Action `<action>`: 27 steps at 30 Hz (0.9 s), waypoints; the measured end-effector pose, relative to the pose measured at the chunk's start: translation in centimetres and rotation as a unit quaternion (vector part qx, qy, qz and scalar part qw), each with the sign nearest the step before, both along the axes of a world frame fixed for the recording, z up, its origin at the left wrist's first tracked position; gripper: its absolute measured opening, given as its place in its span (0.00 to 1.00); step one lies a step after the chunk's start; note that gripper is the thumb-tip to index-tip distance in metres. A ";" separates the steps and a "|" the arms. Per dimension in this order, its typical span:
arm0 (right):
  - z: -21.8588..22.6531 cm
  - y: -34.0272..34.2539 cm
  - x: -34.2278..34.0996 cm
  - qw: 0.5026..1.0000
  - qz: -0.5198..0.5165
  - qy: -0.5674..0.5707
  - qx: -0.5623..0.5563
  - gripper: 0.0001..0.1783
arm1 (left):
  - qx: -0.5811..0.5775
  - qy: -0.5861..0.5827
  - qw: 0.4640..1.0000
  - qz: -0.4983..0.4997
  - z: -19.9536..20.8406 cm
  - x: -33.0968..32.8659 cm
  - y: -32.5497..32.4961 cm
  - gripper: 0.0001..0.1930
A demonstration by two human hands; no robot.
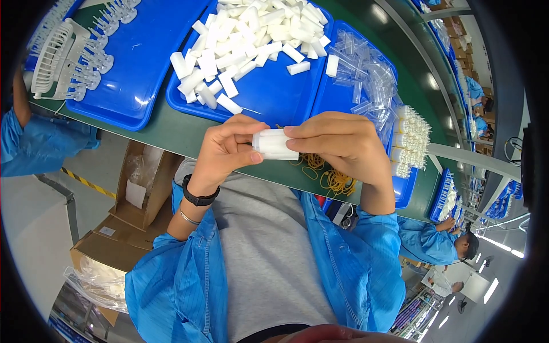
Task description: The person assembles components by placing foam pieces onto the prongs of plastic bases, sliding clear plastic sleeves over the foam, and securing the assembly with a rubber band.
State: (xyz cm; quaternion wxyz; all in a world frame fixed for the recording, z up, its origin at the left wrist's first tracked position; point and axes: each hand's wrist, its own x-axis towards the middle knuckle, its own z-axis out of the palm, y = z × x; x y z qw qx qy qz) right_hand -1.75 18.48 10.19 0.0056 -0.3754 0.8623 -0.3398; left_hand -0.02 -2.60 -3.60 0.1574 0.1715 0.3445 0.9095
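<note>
In front of my chest, both hands hold a white foam block [279, 145] level between them. My left hand [229, 146] pinches its left end, where a translucent plastic rim or sleeve shows, between thumb and fingertips. On the right end, the fingers of my right hand [346, 143] press from above; that thumb is hidden. Lines along the block suggest more than one piece, but I cannot tell. Just beyond my hands lies a blue tray [269, 94] with a heap of white foam blocks [246, 40]. Yellow rubber bands [337, 182] lie under my right hand at the table edge.
Right of the foam, clear plastic sleeves [366, 68] fill another blue tray [337, 97], with stacked white-and-yellow bundles [409, 140] beside them. A left-hand blue tray [134, 74] carries white pronged plastic parts [91, 63]. Cardboard boxes [128, 214] stand at lower left. Co-workers [434, 240] sit nearby.
</note>
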 end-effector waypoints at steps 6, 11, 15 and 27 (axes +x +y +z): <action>-0.3 0.2 -1.9 0.996 0.032 -0.071 -0.049 0.11 | -0.012 -0.095 0.995 -0.038 1.4 0.2 -0.1 0.26; -5.7 3.2 -6.9 0.964 -0.165 0.168 0.123 0.14 | -0.031 -0.079 0.993 -0.080 1.3 0.1 0.2 0.24; -8.2 3.3 -7.8 0.946 -0.177 0.157 0.220 0.14 | -0.044 -0.074 0.992 -0.096 1.6 0.2 -0.4 0.22; -2.9 1.7 -4.9 0.980 -0.196 -0.021 0.038 0.12 | -0.007 -0.122 0.992 0.010 0.5 0.0 -0.7 0.20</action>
